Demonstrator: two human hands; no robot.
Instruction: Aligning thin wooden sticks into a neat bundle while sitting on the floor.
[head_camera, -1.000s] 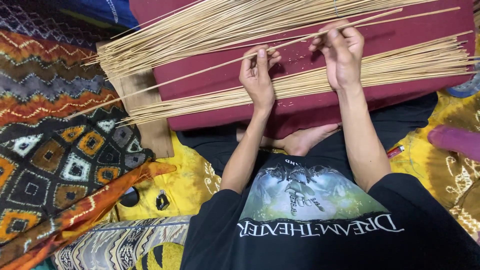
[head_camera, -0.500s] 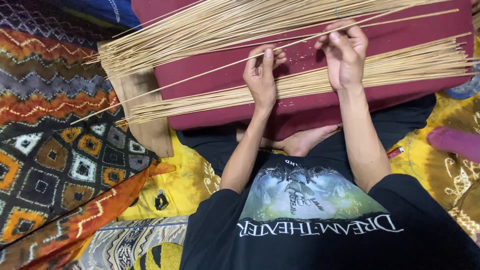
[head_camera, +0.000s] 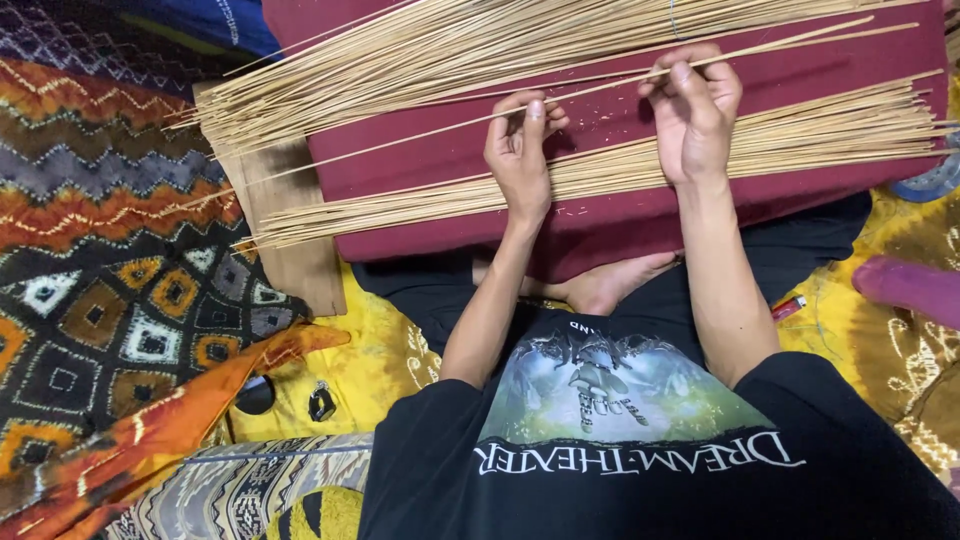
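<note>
Bamboo stick (head_camera: 600, 88) pinched by left hand (head_camera: 518, 150) and right hand (head_camera: 695, 110); sorting underway, likely needing careful placement toward the six-o'clock pile (head_camera: 800, 140).

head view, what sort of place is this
Probably a home floor used as a craft spot, not a workshop. The person sits on patterned cloths, with a maroon cushion serving as a work surface. Both hands, the left hand and right hand, hold one thin stick above stick bundles.
</note>
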